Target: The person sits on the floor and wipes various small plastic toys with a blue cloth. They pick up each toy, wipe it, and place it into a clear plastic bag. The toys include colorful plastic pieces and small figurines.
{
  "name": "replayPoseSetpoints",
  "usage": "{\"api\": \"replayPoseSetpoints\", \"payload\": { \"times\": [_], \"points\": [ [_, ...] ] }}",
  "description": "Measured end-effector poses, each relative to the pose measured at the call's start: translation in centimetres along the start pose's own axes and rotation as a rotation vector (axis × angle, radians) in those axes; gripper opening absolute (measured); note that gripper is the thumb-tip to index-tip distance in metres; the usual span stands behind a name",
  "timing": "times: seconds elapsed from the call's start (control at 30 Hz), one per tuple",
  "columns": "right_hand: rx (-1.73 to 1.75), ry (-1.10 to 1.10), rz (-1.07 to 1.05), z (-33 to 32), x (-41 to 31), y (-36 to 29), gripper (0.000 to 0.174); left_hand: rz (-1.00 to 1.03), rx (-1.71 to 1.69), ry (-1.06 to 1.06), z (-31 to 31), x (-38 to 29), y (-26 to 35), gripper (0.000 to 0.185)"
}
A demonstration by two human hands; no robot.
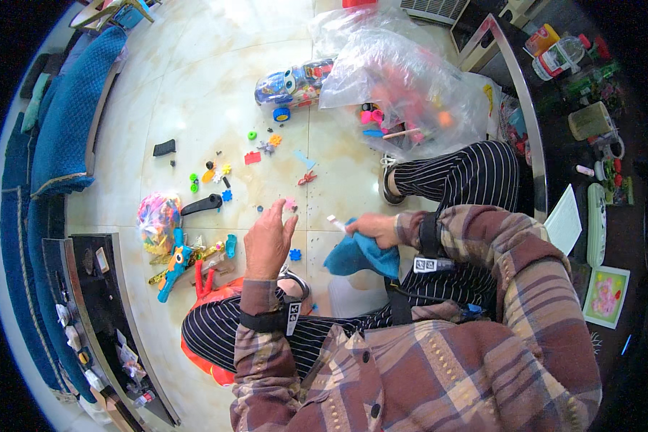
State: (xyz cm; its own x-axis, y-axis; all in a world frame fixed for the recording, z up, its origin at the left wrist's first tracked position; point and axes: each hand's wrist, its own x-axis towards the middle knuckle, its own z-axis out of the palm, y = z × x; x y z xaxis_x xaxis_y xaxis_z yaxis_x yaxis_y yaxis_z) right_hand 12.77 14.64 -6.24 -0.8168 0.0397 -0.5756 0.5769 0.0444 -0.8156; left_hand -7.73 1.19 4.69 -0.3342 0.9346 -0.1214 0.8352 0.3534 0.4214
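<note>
My right hand [377, 229] grips a blue cloth [364, 256], which hangs down in folds over the floor. A small pale strip [335, 222] pokes out at the fingers on the same side; what it belongs to is unclear. My left hand [271, 237] is over the floor with thumb and forefinger apart and nothing visible between them. Just past its fingertips lies a small pink toy piece [290, 204]. A blue gear-like piece [295, 254] rests on the tiles between my hands. Farther out are a red toy figure [306, 178] and a light-blue piece [304, 159].
A clear plastic bag [405, 81] of toys stands ahead, beside a wrapped toy car [291, 86]. Left lie a black handle-like part [202, 204], a bag of colorful pieces [159, 221] and a blue-orange toy [175, 264]. A dark table [615, 227] borders the right, a blue sofa [78, 108] the left.
</note>
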Motion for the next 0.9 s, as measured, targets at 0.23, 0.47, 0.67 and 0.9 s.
{"api": "replayPoseSetpoints", "payload": {
  "times": [0.23, 0.47, 0.67, 0.9],
  "points": [
    [1.308, 0.909, 0.108, -10.1, 4.0, 1.9, 0.020, 0.045, 0.153, -0.187, 0.2, -0.1, 0.2, 0.038],
    [-0.202, 0.210, 0.162, -2.8, 2.8, 1.2, 0.032, 0.071, 0.073, -0.165, 1.8, -0.1, -1.9, 0.036],
    [-0.756, -0.154, 0.000, -0.9, 0.9, -2.4, 0.030, -0.039, 0.021, -0.235, 6.0, -0.4, -7.4, 0.030],
    [-0.785, 0.825, -0.407, -9.6, -1.0, -12.2, 0.023, -0.178, -0.084, -0.373, 12.1, -1.7, -12.6, 0.031]
  ]
}}
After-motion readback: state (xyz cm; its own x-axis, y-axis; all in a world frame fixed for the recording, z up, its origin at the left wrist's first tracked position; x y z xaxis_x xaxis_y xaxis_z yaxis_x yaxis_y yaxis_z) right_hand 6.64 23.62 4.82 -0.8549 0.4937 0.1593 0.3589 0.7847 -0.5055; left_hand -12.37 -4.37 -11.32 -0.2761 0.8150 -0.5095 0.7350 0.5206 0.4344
